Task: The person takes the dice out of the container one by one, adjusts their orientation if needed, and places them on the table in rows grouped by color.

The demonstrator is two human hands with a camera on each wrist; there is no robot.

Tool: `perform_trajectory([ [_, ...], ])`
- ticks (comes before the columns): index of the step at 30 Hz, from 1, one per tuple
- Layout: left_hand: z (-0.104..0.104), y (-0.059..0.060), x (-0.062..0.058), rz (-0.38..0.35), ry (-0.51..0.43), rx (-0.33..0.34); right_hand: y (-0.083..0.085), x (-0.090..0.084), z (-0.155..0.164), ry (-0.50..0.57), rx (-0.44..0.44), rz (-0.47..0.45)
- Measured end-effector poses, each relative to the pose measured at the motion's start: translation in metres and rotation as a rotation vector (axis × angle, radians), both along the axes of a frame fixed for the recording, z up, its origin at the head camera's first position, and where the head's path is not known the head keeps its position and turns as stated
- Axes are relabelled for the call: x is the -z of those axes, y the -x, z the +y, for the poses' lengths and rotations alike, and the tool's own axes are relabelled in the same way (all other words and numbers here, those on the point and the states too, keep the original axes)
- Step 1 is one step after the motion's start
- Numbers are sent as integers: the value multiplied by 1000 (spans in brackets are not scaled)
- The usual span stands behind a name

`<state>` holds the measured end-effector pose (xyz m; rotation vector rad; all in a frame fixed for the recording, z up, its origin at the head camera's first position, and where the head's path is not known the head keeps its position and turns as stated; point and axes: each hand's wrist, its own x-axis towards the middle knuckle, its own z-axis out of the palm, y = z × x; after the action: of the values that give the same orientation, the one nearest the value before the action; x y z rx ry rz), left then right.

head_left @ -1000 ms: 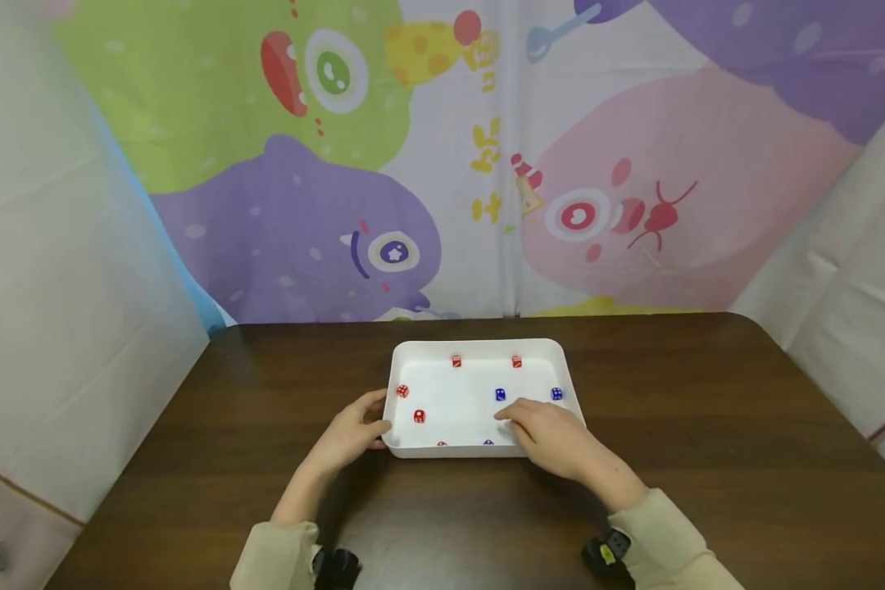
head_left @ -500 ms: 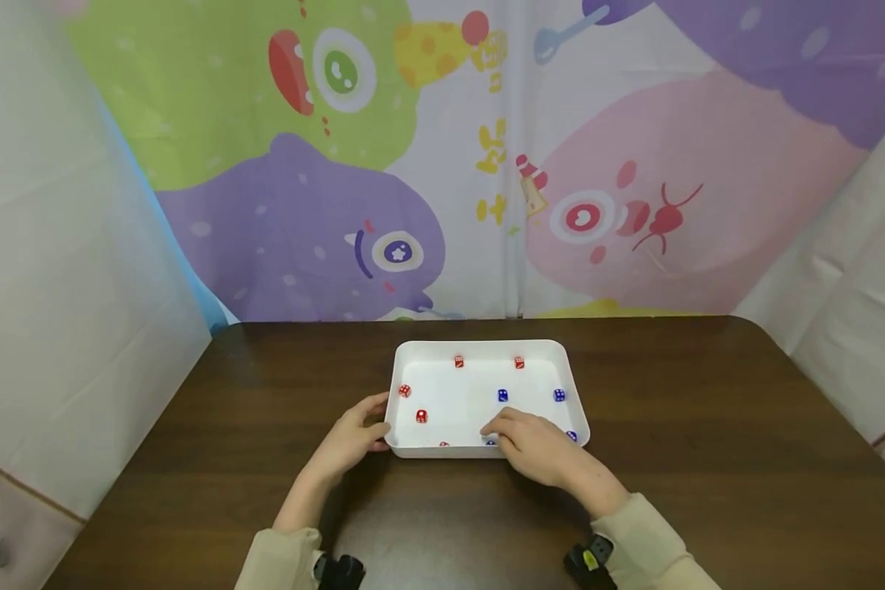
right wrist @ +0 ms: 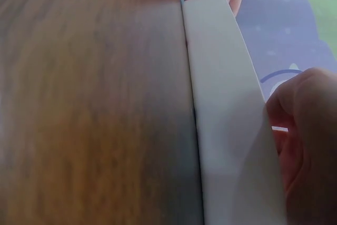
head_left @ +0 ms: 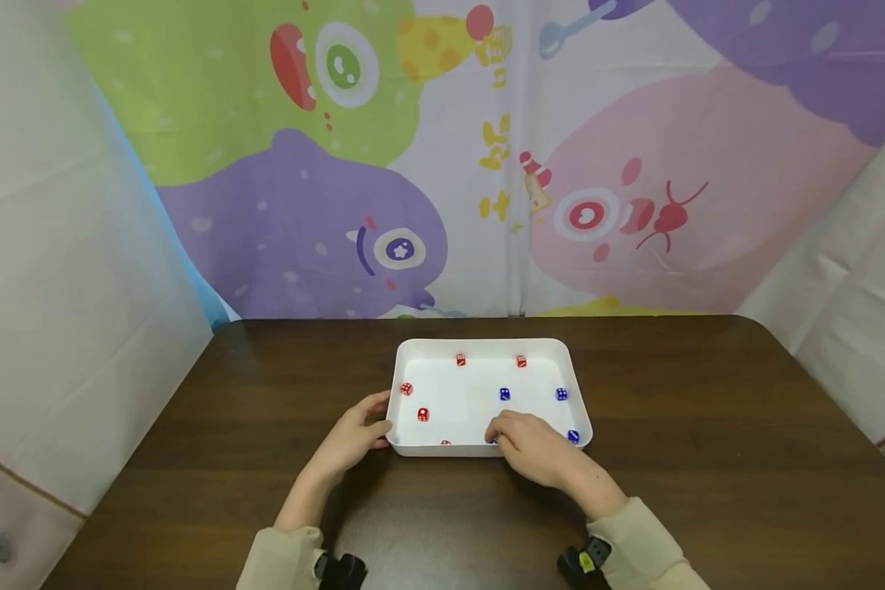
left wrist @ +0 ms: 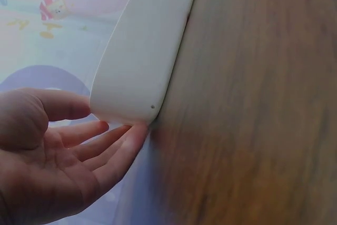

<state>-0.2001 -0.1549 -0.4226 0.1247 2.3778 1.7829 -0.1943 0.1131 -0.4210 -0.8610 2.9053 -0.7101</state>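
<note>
A white rectangular tray (head_left: 457, 451) holds several red and blue dice. My left hand (head_left: 350, 434) holds the tray by its front left corner, the thumb at the rim and the fingers against the outer side, as the left wrist view shows. Inside the front wall, the curled fingers of my right hand (head_left: 534, 449) pinch a blue die (head_left: 495, 441), mostly hidden by fingers and wall. Other blue dice are a die (head_left: 505, 394) near the middle, a die (head_left: 561, 394) at the right and a die (head_left: 573, 436) in the front right corner.
Red dice lie apart: one die (head_left: 460, 360) and another die (head_left: 521, 360) along the back, a die (head_left: 406, 389) and a die (head_left: 423, 415) at left. A partly hidden red die (head_left: 446, 442) sits behind the front wall. A dark wooden table (head_left: 671, 426) supports the tray.
My right hand has moved left and toward the front wall, leaving the front right blue die exposed, and its fingers have closed at another blue die. The left hand stays at the tray.
</note>
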Motion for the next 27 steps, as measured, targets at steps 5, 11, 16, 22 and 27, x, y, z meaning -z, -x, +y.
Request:
perform_trajectory([
  [5,0,-1,-1,-8,9,-17,0,0,-1,4,-14,-7],
  [11,1,-1,0,-5,21,-19,0,0,-2,10,-15,-15],
  [16,0,-1,1,0,31,-22,1,1,-2,32,-2,-5],
  [22,0,-1,1,2,37,-22,-1,0,-5,87,22,78],
  [27,0,0,1,2,40,-24,-4,-3,-8,108,33,113],
])
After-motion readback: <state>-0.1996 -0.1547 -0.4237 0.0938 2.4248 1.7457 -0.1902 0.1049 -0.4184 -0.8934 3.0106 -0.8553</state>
